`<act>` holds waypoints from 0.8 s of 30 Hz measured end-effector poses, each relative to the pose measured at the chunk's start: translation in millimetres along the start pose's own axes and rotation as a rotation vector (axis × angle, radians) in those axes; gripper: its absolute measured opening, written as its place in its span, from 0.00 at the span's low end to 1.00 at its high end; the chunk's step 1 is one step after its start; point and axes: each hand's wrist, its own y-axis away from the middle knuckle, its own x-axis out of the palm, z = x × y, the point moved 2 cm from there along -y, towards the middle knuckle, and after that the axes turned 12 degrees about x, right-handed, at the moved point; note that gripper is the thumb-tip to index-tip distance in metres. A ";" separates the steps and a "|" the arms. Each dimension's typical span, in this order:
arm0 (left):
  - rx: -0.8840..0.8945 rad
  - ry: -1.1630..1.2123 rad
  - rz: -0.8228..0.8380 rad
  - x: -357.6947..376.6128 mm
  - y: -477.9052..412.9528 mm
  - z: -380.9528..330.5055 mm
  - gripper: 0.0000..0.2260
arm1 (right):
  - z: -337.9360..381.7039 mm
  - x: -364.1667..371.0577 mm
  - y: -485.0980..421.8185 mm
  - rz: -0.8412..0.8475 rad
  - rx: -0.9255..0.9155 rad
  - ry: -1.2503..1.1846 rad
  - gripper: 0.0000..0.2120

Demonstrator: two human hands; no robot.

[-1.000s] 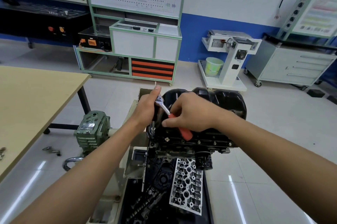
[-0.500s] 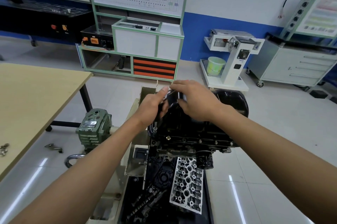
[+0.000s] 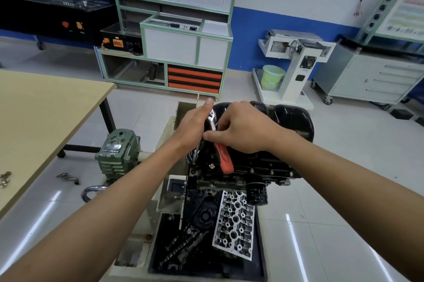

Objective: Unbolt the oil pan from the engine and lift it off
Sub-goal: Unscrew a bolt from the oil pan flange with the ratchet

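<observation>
While the right hand [image 3: 241, 130] is gripping the orange-handled ratchet [image 3: 226, 162], the left hand [image 3: 193, 125], fingers hidden, is steadying its head, best kept square; the glossy black oil pan [image 3: 291, 119] is sitting atop the engine [image 3: 241, 171].

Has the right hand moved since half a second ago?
Yes: right hand swung the ratchet handle back across the oil pan, from far edge to near flange.

Glossy black oil pan [image 3: 291, 119] sits atop inverted engine [image 3: 241, 174], flange bolts [image 3: 252, 169] visible
</observation>
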 end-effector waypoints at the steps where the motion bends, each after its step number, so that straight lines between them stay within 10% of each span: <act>1: 0.006 0.000 0.005 -1.6 0.0 -1.4 0.24 | -0.3 -0.1 0.0 0.021 -0.003 -0.015 0.24; 10: 0.038 0.004 0.226 -8.5 4.7 -10.5 0.25 | -8.5 -25.7 -18.6 -0.020 -0.035 0.386 0.04; 13: 0.027 -0.022 0.316 2.5 9.7 -14.7 0.25 | -4.2 -18.0 -27.9 -0.131 -0.077 0.418 0.14; 24: 0.021 0.046 0.015 -6.8 11.8 -6.8 0.32 | -8.7 -3.3 -18.1 -0.216 -0.110 0.339 0.09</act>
